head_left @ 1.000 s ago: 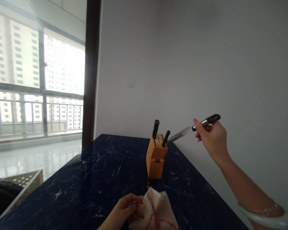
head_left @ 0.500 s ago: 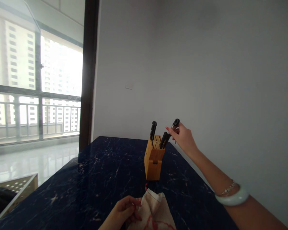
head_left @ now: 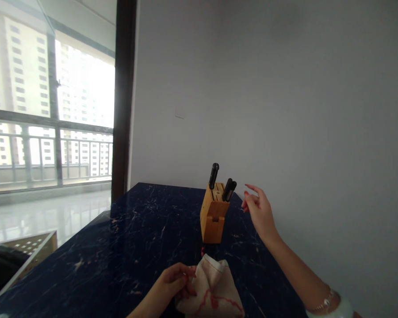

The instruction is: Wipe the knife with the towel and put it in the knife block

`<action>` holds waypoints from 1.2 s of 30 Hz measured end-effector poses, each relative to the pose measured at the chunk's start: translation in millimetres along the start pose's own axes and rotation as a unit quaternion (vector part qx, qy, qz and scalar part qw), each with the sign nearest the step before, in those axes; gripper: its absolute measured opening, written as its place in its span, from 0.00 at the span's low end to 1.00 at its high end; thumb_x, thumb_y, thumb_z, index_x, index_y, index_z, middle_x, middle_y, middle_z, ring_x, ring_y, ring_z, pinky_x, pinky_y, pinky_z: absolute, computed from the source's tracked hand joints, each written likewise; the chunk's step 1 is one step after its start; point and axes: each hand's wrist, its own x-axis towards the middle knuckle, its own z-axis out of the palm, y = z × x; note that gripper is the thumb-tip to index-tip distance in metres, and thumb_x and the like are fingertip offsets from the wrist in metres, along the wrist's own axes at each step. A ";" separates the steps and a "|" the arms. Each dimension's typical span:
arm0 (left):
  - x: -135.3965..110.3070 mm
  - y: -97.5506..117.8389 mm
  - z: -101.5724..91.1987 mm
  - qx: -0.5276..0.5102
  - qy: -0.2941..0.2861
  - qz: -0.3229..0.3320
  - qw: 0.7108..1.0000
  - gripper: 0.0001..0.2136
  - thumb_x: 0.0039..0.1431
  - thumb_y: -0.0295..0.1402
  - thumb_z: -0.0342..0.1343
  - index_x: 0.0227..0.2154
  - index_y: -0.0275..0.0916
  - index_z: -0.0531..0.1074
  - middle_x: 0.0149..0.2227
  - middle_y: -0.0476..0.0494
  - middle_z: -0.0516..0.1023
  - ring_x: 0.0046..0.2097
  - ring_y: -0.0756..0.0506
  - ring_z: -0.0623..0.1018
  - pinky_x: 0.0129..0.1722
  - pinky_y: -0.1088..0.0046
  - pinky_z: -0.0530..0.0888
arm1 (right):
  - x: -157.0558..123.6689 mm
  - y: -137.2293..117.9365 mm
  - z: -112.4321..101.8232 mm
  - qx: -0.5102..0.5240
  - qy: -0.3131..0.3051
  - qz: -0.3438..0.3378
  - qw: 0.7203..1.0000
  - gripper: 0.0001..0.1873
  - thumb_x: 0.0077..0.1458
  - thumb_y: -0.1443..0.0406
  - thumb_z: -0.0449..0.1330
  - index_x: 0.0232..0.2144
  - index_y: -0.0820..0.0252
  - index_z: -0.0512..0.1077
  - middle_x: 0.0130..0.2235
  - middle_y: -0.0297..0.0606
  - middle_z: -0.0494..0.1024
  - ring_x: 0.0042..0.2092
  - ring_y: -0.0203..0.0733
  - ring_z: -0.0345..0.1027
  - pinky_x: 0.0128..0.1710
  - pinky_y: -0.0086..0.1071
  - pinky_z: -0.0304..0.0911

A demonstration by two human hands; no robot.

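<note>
While clutching soft, limp cloth [head_left: 212, 293] w/ L hand [head_left: 174, 282], holds R hand [head_left: 258, 212] open, empty beside block [head_left: 213, 216]; best take stiff knives [head_left: 214, 174] by handles [head_left: 229, 189].

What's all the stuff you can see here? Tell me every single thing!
knife block: one, light wood, standing on the counter near the wall
knife handles: three, black, sticking up from the knife block
cloth: one, beige with red stitching, at the near end of the counter
counter: one, dark blue with pale veins, along the wall
box: one, pale with small holes, lower left beside the counter
window: one, bright, on the left, with a railing
bangle: one, pale, on the right wrist
left hand: one, closed on the cloth
right hand: one, open and empty, just right of the knife block
</note>
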 end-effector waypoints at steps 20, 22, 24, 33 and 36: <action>-7.1 14.1 5.5 0.052 -0.002 -0.012 0.999 0.19 0.46 0.48 0.55 0.31 0.35 0.70 0.24 0.45 0.77 0.21 0.52 0.71 0.23 0.77 0.62 | -96.7 67.3 -9.1 -0.277 -0.320 0.218 0.879 0.17 0.49 0.54 0.51 0.21 0.61 0.66 0.19 0.35 0.69 0.23 0.36 0.63 0.22 0.26 0.51; -8.8 18.7 6.3 0.051 -0.003 0.001 0.999 0.18 0.47 0.47 0.55 0.32 0.35 0.70 0.24 0.45 0.78 0.22 0.51 0.71 0.24 0.77 0.63 | -98.2 62.3 -14.4 -0.270 -0.377 0.249 0.850 0.20 0.48 0.51 0.51 0.19 0.61 0.66 0.17 0.34 0.69 0.20 0.35 0.62 0.20 0.26 0.50; -10.5 24.9 6.4 0.046 -0.003 0.022 0.999 0.16 0.49 0.44 0.55 0.32 0.35 0.70 0.25 0.45 0.78 0.24 0.50 0.73 0.25 0.76 0.64 | -98.9 56.3 -17.0 -0.242 -0.418 0.265 0.834 0.18 0.47 0.53 0.52 0.19 0.61 0.67 0.16 0.33 0.69 0.19 0.34 0.60 0.18 0.25 0.50; -17.2 48.9 -2.2 0.159 0.070 0.082 0.981 0.08 0.51 0.32 0.50 0.27 0.34 0.71 0.23 0.46 0.77 0.28 0.47 0.74 0.30 0.74 0.67 | -110.6 65.5 4.7 -0.242 -0.408 0.244 0.846 0.09 0.40 0.63 0.54 0.16 0.61 0.67 0.17 0.32 0.70 0.22 0.35 0.65 0.18 0.24 0.48; -20.1 54.5 -3.4 0.184 0.103 0.107 0.972 0.08 0.52 0.31 0.48 0.25 0.35 0.71 0.22 0.47 0.75 0.28 0.47 0.73 0.30 0.73 0.66 | -112.2 73.3 16.4 -0.297 -0.342 0.230 0.861 0.10 0.41 0.60 0.55 0.20 0.60 0.70 0.23 0.36 0.75 0.28 0.39 0.68 0.23 0.26 0.52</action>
